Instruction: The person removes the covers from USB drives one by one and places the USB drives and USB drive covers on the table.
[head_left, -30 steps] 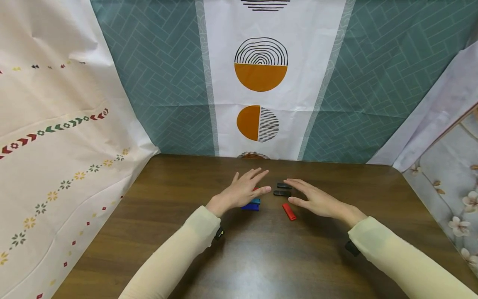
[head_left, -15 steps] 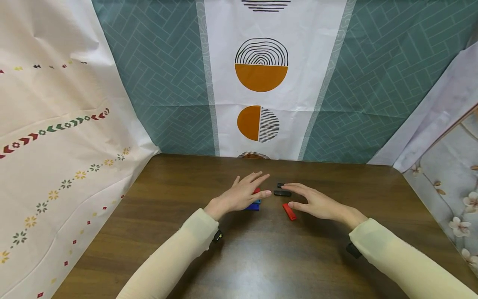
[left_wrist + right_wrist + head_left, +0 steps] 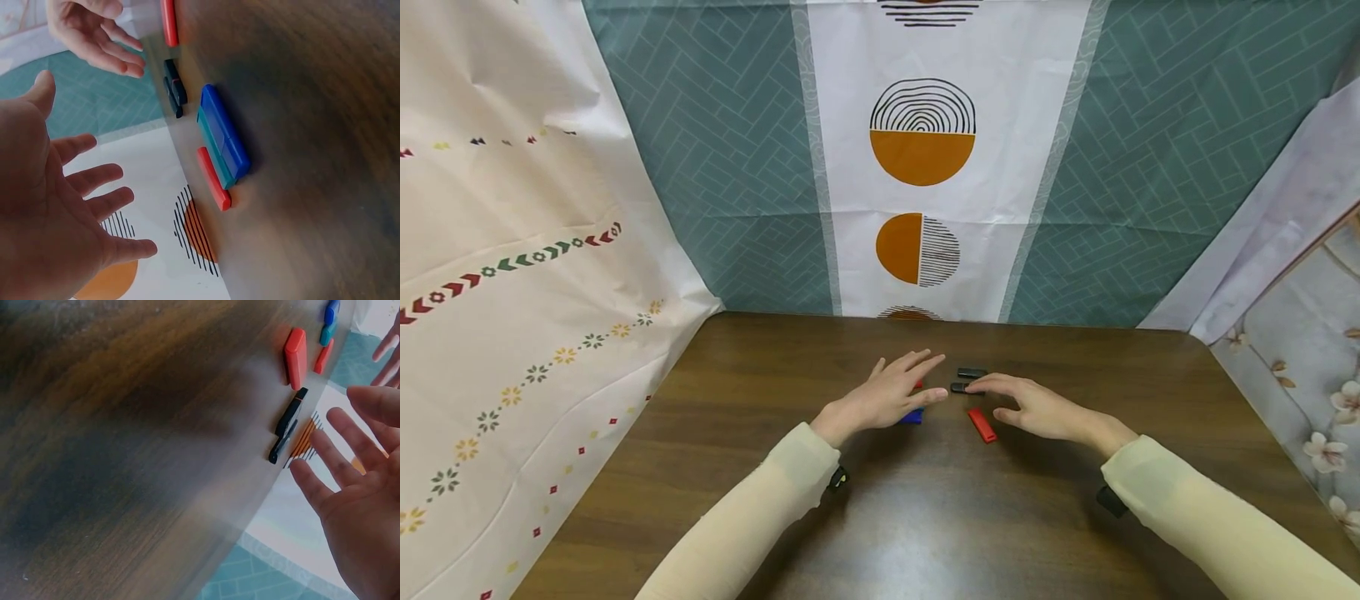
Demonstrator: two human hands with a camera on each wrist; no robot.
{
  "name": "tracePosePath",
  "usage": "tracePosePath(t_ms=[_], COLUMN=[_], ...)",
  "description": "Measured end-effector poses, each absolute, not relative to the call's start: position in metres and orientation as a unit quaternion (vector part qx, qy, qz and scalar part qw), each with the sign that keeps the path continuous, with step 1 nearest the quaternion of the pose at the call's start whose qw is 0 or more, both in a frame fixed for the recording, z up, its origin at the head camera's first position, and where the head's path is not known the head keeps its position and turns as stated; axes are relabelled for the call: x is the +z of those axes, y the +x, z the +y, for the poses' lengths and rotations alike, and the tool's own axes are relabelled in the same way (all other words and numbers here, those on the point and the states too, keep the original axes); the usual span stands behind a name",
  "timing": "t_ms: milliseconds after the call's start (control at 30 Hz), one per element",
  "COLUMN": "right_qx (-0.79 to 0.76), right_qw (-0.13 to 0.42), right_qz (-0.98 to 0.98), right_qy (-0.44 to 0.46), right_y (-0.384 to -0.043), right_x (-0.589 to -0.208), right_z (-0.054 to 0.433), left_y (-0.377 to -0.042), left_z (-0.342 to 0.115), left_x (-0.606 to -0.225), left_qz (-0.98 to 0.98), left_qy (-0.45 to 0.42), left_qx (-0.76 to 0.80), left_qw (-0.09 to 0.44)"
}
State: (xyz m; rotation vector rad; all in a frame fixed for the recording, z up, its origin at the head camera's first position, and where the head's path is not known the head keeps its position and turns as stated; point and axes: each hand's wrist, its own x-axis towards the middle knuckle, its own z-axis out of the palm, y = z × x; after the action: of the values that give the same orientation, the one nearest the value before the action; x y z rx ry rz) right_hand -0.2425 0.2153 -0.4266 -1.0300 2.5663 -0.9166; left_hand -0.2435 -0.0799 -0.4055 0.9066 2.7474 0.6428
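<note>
My left hand (image 3: 883, 400), fingers spread, hovers above a row of slim plastic pieces it partly hides in the head view. The left wrist view shows them side by side: a blue one (image 3: 225, 134), a teal one (image 3: 214, 150) and a thin red one (image 3: 214, 179). My right hand (image 3: 1037, 406) hovers palm down with bent, relaxed fingers and nothing in them. Its fingertips overlap the nearer of two small black sticks (image 3: 961, 387) in the head view; the other black stick (image 3: 972, 372) lies just behind. Below its thumb lies a separate red bar (image 3: 982, 425), slanted.
A brown wood-grain table (image 3: 925, 517) carries all the pieces. Behind it hangs a green and white patterned cloth (image 3: 737, 167). A cream cloth (image 3: 535, 333) borders the left side, and a flowered cloth (image 3: 1315, 400) the right.
My right hand has come slightly down and back; its thumb has moved right, off the red bar, and the farther black stick shows again. My left hand has shifted a little right and nearer.
</note>
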Motion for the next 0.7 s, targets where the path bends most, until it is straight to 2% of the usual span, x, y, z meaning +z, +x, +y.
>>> tracePosePath(t_ms=[700], right_qx=[-0.295], right_qw=[0.131], right_qz=[0.861], right_qy=[-0.394], right_y=[-0.240], right_x=[-0.436], right_z=[0.207], left_y=[-0.229], left_z=[-0.082], left_x=[-0.415], left_qz=[0.915], left_qy=[0.322], left_qx=[0.221], left_qw=[0.101])
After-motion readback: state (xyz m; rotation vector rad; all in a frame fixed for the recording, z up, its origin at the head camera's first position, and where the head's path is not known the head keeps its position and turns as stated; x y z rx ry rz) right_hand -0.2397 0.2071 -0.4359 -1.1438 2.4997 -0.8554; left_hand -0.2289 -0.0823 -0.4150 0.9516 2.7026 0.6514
